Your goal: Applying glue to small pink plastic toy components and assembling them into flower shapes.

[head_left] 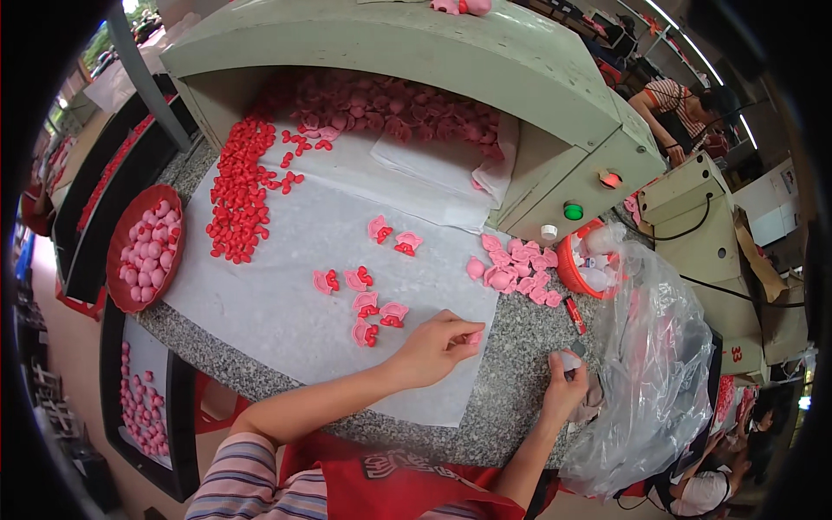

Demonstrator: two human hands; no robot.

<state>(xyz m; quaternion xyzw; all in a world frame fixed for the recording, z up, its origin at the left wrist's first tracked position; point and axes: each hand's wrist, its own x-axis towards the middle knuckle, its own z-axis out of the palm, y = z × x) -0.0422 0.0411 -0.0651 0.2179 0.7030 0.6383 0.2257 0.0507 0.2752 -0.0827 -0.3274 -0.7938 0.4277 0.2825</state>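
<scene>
Over the right edge of the white paper sheet (pixel 286 338), my left hand (pixel 432 349) pinches a small pink plastic piece (pixel 474 338) between thumb and fingertips. My right hand (pixel 565 392), above the speckled stone table (pixel 511 381), is closed round a small whitish bottle (pixel 568 359), mostly hidden by the fingers. Several pink pieces with red bow-shaped parts attached (pixel 366 303) lie on the sheet left of my left hand. Loose pink pieces (pixel 522 269) are heaped beyond my hands. A red tube-shaped item (pixel 575 315) lies just beyond the bottle.
A pale green metal housing (pixel 399 43) arches over the back, with a pink pile (pixel 390 108) under it. Red bow parts (pixel 243 191) spread at left, beside a red basket of pink balls (pixel 149 251). A red basket (pixel 589 260) and clear plastic bag (pixel 641 373) are right.
</scene>
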